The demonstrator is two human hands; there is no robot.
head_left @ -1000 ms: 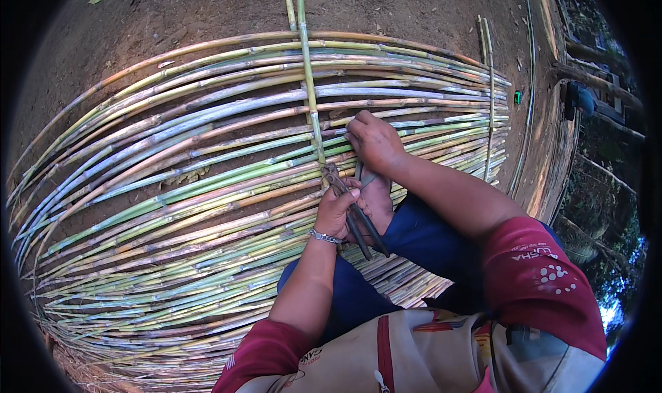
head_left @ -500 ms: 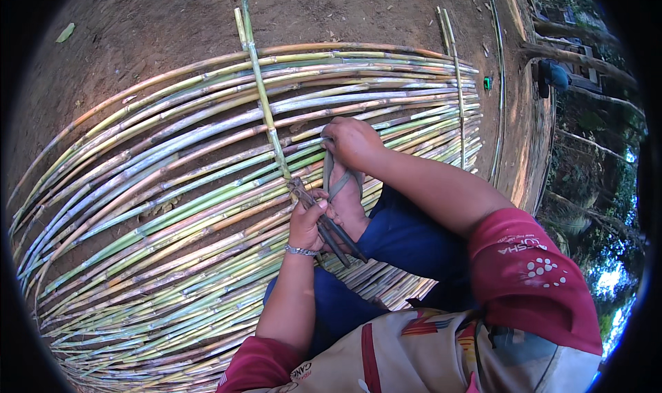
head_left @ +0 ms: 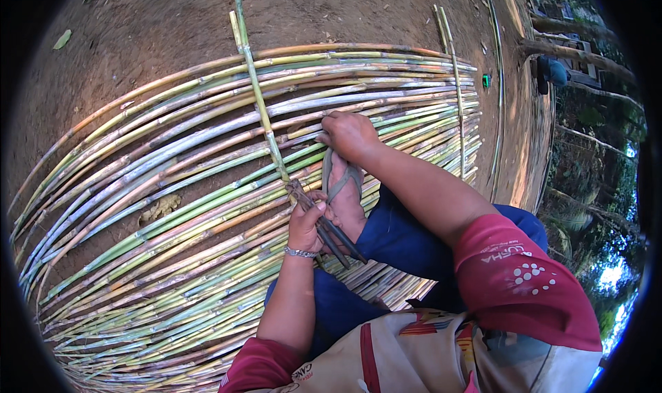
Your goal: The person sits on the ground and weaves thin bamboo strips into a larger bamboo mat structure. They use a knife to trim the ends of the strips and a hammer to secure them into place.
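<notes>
My left hand (head_left: 307,226) is closed around a pair of rusty pincers (head_left: 334,240) with dark handles. Their jaws touch the lower end of a greenish crosswise cane (head_left: 261,103), which lies over a wide layer of long bamboo-like canes (head_left: 172,217). Just beyond my sandalled foot (head_left: 345,189), my right hand (head_left: 350,136) has its fingers curled and pressed together, low over the canes. What those fingers pinch, if anything, is hidden beneath them.
Another crosswise cane (head_left: 457,93) spans the layer at the right. Bare brown soil (head_left: 158,27) lies beyond the canes. A small green object (head_left: 487,81) rests on the ground at the right, near a long thin pole (head_left: 499,103). Tree trunks (head_left: 579,53) stand farther right.
My right hand has shifted slightly left, and my right upper arm has dropped a little, baring more blue trouser leg behind it. My left hand keeps its hold on the pincers.
</notes>
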